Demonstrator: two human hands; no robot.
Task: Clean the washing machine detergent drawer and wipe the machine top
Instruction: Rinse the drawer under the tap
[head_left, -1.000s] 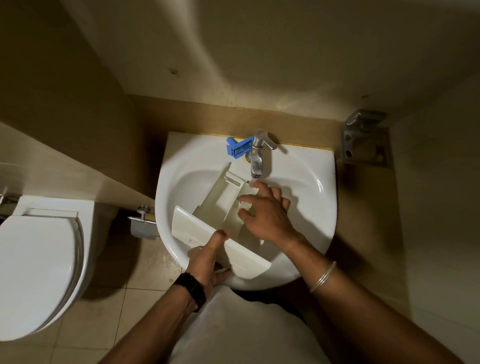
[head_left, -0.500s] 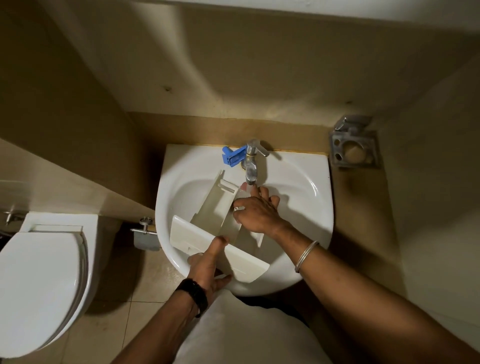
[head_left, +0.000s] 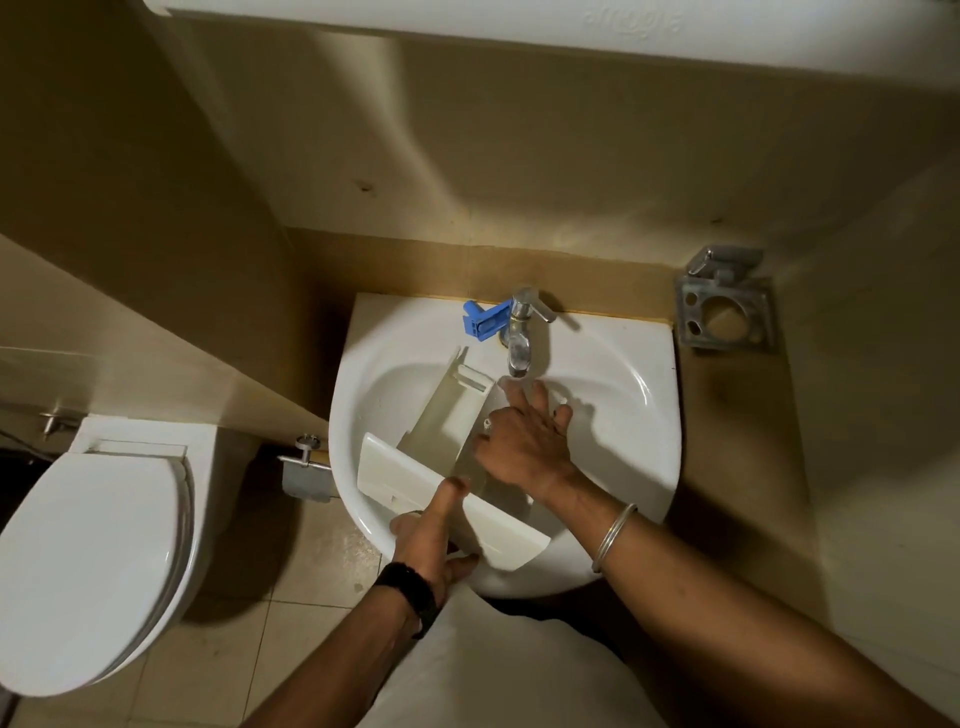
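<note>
Drawer (head_left: 447, 415): lies tilted in white sink (head_left: 623, 467), under tap (head_left: 519, 343)
Left hand (head_left: 431, 535): grips drawer front, thumb on top
Right hand (head_left: 524, 441): fingers spread flat inside drawer

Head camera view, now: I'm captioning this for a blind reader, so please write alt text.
A person rinses a white detergent drawer in a white sink: the left hand grips its front panel, and the right hand lies flat inside it below the tap. A blue plastic part sits on the rim, and a toilet stands to the left.
</note>
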